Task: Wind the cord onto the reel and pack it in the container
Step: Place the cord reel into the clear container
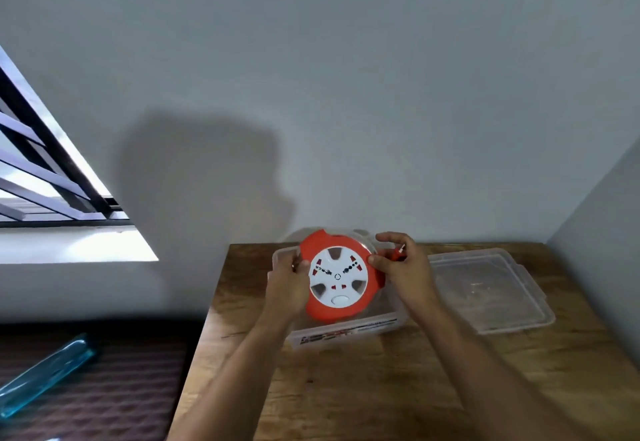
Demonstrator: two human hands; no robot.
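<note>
Both hands [289, 285] [403, 267] — curled grip — hold reel [337, 276] over container [346, 331].

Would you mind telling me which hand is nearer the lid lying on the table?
Right. The right hand grips the reel's lid-side edge; the left hand grips its far side from the lid.

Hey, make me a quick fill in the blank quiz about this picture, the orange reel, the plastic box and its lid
1. Both hands, left hand and right hand, hold the round orange and white cord reel over the clear plastic ____.
2. The clear plastic lid lies flat on the wooden table, on the container's ____ side.
3. The right hand also pinches a small orange ____.

Missing words: container; right; plug
</note>
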